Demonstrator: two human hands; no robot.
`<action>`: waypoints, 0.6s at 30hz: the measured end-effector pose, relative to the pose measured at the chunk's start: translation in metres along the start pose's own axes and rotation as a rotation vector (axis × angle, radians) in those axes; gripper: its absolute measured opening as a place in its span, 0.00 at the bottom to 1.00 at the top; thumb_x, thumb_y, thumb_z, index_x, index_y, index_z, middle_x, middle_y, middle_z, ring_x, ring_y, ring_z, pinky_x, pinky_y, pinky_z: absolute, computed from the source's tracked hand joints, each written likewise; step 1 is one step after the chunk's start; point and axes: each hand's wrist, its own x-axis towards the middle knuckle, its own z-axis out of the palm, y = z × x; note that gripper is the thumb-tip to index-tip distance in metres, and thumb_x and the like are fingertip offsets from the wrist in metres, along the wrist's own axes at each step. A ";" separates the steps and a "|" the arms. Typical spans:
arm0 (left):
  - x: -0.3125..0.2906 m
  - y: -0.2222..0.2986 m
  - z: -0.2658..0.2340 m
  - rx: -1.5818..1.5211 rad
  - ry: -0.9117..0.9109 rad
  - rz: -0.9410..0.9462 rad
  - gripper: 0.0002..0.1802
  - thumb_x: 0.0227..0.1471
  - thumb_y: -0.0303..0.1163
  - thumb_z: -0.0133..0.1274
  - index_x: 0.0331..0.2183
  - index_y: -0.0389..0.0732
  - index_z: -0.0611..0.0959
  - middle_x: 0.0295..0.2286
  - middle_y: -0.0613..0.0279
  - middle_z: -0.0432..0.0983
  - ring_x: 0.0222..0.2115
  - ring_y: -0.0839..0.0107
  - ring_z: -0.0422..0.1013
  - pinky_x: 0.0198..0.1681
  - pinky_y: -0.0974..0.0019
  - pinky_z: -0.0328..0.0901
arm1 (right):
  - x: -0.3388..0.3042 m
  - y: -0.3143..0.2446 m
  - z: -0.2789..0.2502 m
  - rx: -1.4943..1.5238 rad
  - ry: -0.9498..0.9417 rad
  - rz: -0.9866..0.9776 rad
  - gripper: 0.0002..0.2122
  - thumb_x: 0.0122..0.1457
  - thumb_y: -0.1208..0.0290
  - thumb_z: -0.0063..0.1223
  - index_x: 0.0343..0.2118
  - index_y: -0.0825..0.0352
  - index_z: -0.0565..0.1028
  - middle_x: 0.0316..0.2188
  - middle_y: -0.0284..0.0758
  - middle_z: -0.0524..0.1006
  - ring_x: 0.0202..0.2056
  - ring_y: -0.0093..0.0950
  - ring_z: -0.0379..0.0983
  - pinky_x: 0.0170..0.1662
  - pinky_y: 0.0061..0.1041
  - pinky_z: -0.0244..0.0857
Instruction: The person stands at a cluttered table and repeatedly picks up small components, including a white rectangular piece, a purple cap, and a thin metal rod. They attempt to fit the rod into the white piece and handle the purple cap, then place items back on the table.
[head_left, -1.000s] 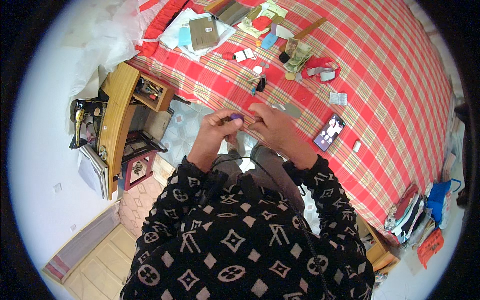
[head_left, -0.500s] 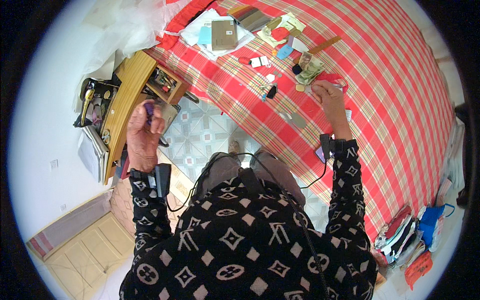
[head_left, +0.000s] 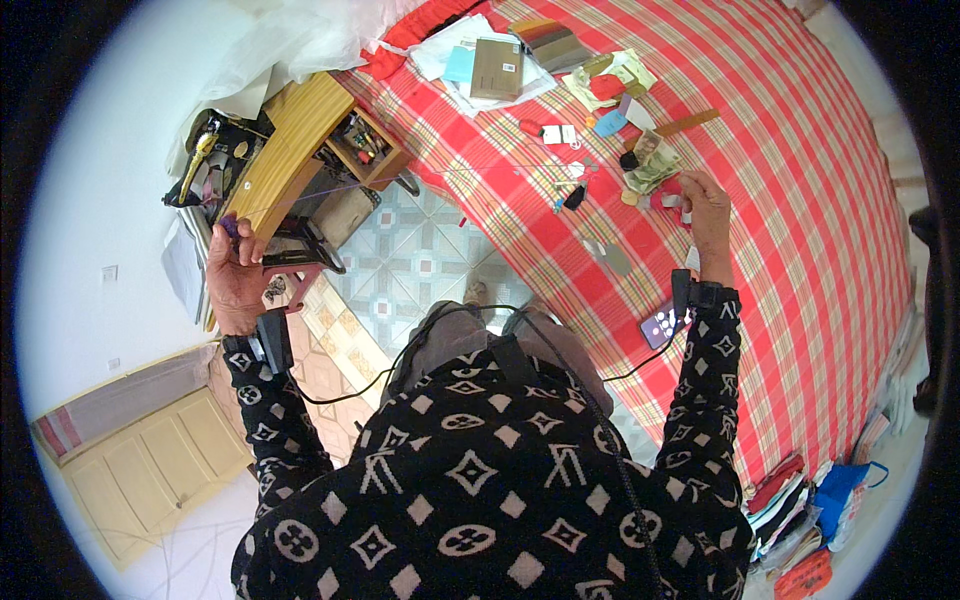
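My left hand is raised by the wooden desk, fingers closed around a small purple spool of thread. From it a thin purple thread stretches to the right across the desk and the bed, getting too faint to follow near the other hand. Over the bed, my right hand is in a pinch, seemingly on the thread's far end, though that end is too fine to see. Close to those fingertips lie crumpled banknotes and a red-and-white item.
The bed has a red checked cover. On it lie a brown box, a brown strip, a white tag, a grey flat piece and a lit phone. An open drawer juts from the desk.
My left hand has moved left, away from the right one, with the purple spool, and the thread now shows drawn out between them. The view has shifted; my right hand stays near the banknotes.
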 end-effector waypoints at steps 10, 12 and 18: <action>0.005 0.044 -0.112 0.081 0.091 0.078 0.21 0.64 0.43 0.49 0.47 0.34 0.75 0.33 0.61 0.73 0.23 0.77 0.59 0.31 0.71 0.58 | 0.010 -0.020 -0.003 -0.029 0.041 0.023 0.08 0.61 0.69 0.57 0.36 0.70 0.81 0.20 0.26 0.71 0.19 0.16 0.64 0.21 0.18 0.58; 0.003 0.057 -0.136 0.011 0.110 0.062 0.19 0.64 0.41 0.49 0.47 0.35 0.75 0.35 0.59 0.74 0.24 0.75 0.61 0.33 0.70 0.61 | 0.013 -0.018 -0.005 -0.024 0.045 0.033 0.08 0.61 0.69 0.57 0.36 0.69 0.81 0.20 0.26 0.71 0.20 0.16 0.65 0.22 0.19 0.60; -0.002 0.091 -0.221 0.044 0.200 0.088 0.15 0.64 0.40 0.48 0.43 0.36 0.76 0.34 0.58 0.74 0.23 0.74 0.60 0.31 0.69 0.60 | 0.028 -0.003 -0.016 -0.282 0.063 0.013 0.08 0.60 0.70 0.57 0.36 0.69 0.80 0.21 0.29 0.73 0.22 0.18 0.66 0.26 0.22 0.62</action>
